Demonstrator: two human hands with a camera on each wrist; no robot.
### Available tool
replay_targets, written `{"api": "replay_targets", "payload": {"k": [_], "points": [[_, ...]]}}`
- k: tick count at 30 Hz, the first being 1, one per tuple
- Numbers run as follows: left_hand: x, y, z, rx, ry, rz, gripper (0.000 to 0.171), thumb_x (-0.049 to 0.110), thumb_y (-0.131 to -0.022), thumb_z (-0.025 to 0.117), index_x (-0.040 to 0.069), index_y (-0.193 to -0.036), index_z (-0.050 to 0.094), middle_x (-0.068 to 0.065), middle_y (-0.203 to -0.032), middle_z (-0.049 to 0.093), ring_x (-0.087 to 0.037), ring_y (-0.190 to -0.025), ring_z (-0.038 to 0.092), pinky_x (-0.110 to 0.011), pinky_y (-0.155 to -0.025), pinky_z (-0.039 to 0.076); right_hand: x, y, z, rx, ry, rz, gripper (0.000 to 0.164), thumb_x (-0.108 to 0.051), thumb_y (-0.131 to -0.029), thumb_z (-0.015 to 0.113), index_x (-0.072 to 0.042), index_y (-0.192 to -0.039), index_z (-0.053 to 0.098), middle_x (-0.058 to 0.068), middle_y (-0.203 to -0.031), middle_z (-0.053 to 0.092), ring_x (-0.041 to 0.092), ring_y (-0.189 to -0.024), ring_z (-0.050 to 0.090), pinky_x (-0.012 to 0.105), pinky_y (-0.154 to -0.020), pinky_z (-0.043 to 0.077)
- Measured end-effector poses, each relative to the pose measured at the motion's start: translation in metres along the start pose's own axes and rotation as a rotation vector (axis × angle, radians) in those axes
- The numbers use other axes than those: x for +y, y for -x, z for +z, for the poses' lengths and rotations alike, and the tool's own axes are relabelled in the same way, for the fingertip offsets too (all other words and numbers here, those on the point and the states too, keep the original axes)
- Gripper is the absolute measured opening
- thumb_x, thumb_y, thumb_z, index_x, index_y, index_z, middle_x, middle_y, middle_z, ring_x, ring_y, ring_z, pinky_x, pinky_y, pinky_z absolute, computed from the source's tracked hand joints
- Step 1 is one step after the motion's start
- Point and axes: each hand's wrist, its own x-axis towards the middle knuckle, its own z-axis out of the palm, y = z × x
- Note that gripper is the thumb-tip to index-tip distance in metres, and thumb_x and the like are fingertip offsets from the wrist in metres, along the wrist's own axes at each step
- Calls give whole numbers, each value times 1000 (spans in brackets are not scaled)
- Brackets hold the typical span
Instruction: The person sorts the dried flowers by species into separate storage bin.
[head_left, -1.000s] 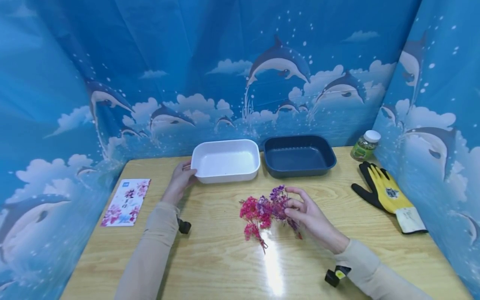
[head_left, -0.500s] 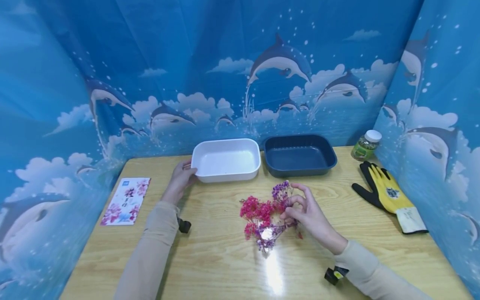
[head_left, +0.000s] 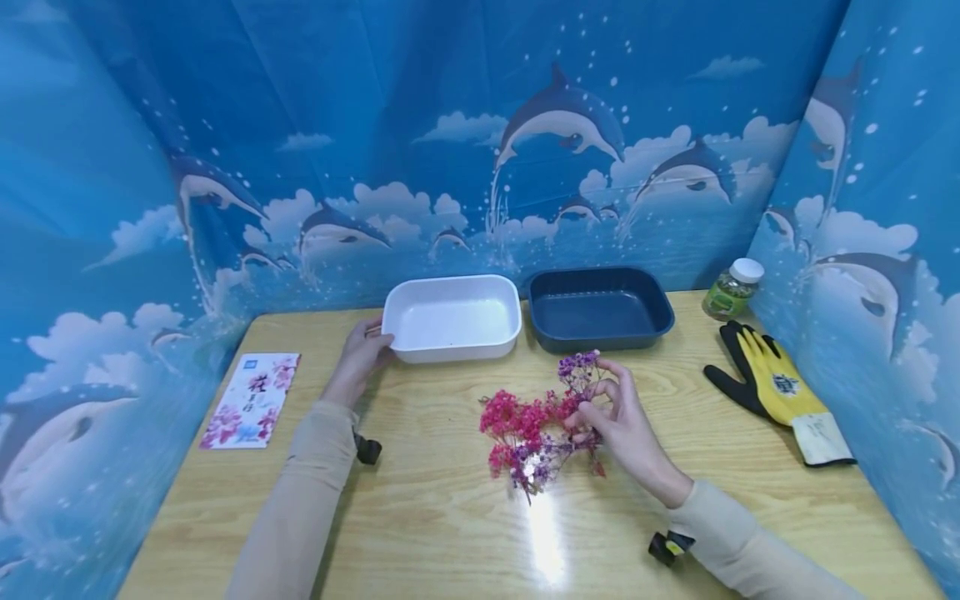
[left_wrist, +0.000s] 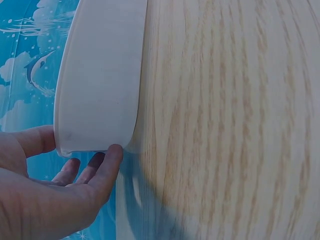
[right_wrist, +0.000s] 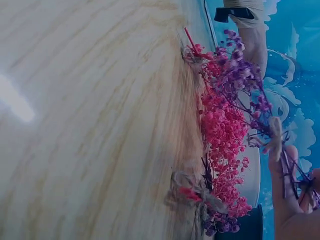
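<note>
At the left end of a white plastic basin (head_left: 453,321), my left hand (head_left: 358,358) grips a corner; the left wrist view shows fingers and thumb at opposite edges of the basin (left_wrist: 100,75). My right hand (head_left: 626,433) pinches the thin stems of a purple dried-flower bunch (right_wrist: 242,80), tied with pale twine. Its fingertips are partly hidden by the stems. Beneath lie pink dried flowers (head_left: 517,417) on the wooden table, with red bits at their ends. More purple blossoms (head_left: 577,367) rise beside the right fingers; whether they belong to the held bunch I cannot tell.
A dark blue basin (head_left: 600,312) stands right of the white one, against a blue dolphin curtain (head_left: 450,125). Further right are a lidded jar (head_left: 732,290) and a yellow-black work glove (head_left: 780,387). A floral-printed packet (head_left: 251,400) lies at left on the table (head_left: 420,517).
Purple blossoms have spread: some now lie lower left over the pink flowers, others rise higher by the right fingers. The right hand has shifted slightly. My left hand stays at the white basin.
</note>
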Motion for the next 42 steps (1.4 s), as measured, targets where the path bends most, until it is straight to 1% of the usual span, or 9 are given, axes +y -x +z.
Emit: {"api": "replay_targets", "payload": {"k": [3,8,11,17,24,28,34,39,42], "points": [[0,0,0,3,-3,3,63,11,-110,48,7,-167,22,-20,-170,35,-34,-154,44,-42,-126,45,0,0,0,2,-16,2,70,-4,-108,52,-11,-163,9,7,-111,48,16,-91,79,39,-81,69],[-1,-2,0,-3,0,9,63,11,-110,48,5,-167,20,-21,-170,33,-34,-154,43,-42,-126,45,0,0,-1,8,-1,14,74,-1,-106,55,-6,-165,10,-1,-105,57,8,-94,71,24,-89,65],[-2,-4,-1,-9,10,12,64,10,-110,47,5,-167,19,-21,-171,32,-33,-155,42,-42,-126,45,-1,0,-2,36,39,22,73,-1,-105,57,-3,-164,15,-5,-101,58,6,-85,67,19,-78,61],[-1,-4,-1,-6,11,5,64,11,-110,47,7,-168,20,-19,-171,33,-32,-156,41,-41,-127,44,-4,1,-2,43,41,58,68,-8,-109,53,-9,-164,13,1,-105,53,8,-71,70,23,-58,59],[0,-3,0,-5,15,0,64,12,-110,48,9,-168,20,-18,-172,33,-31,-156,41,-41,-127,44,-4,0,-4,51,57,28,67,-9,-109,56,-7,-163,16,2,-103,60,9,-86,74,23,-82,64],[-1,-4,0,-2,14,-1,64,11,-110,48,9,-168,20,-18,-171,33,-31,-156,42,-41,-127,45,-5,-1,-5,58,59,13,65,-5,-105,60,-3,-160,25,-6,-100,62,8,-87,69,20,-80,62],[-4,-6,-1,-1,18,0,64,11,-110,48,8,-167,21,-19,-170,35,-33,-153,44,-40,-125,46,-9,-3,-9,-23,-105,73,52,-6,-105,60,-4,-151,36,-4,-109,63,7,-86,70,23,-75,65],[-4,-6,-2,-2,17,8,64,10,-109,49,6,-167,21,-21,-170,34,-34,-154,43,-41,-126,46,-15,-7,-11,-105,-282,127,37,-8,-106,60,-16,-139,45,-3,-122,60,8,-99,69,22,-85,65],[-3,-5,-2,-4,14,11,65,10,-109,48,6,-167,20,-21,-171,32,-34,-155,42,-42,-126,45,-19,-11,-11,-162,-387,135,32,-7,-108,54,-19,-136,45,-5,-118,59,8,-104,67,26,-95,64]]}}
